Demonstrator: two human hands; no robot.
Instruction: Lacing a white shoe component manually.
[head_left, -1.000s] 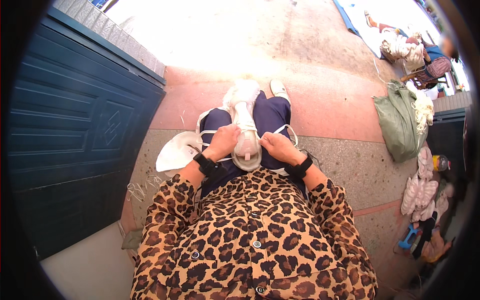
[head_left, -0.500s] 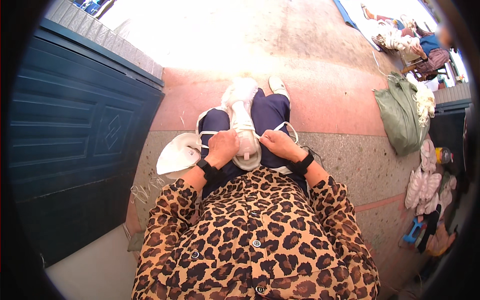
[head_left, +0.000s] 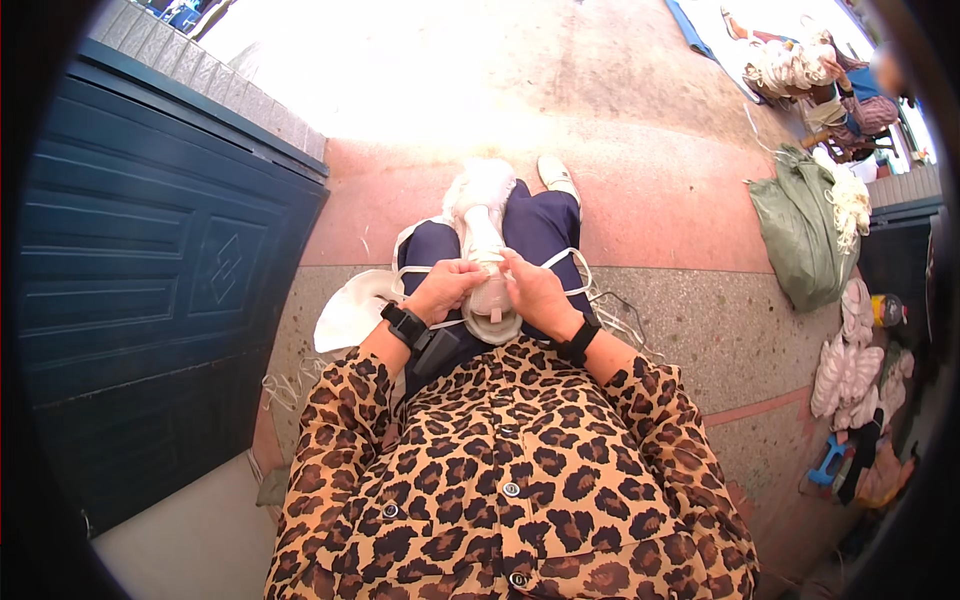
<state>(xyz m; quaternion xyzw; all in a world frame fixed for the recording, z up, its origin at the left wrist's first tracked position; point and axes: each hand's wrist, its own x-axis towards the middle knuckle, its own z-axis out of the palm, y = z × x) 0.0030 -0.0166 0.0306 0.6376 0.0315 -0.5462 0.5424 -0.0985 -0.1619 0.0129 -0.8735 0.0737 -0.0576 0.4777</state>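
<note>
A pale, shoe-shaped piece (head_left: 490, 316), which looks like a white lace-up shoe, lies along my lap between my thighs. Its far end is bright and washed out. My left hand (head_left: 447, 291) is pinched closed at the piece's middle, on a white lace (head_left: 415, 269). Opposite it, my right hand (head_left: 537, 297) is closed too, thumb and fingers pressed together on the lace. Both sets of fingertips nearly meet over the piece, and the exact grip there is too small to make out. A lace loop (head_left: 588, 272) hangs over my right thigh.
Left of my knee sits a white cloth-like piece (head_left: 350, 312). A blue panelled door (head_left: 150, 230) stands on the left. Toward the right are a green sack (head_left: 800, 235), bundled pale pieces (head_left: 846, 375) and a blue object (head_left: 827, 462). Another person (head_left: 868, 105) sits far right among white bundles.
My hands have come together from either side of the piece to its middle, the right one moving left. The lace between them is drawn in. The other person's arms have shifted.
</note>
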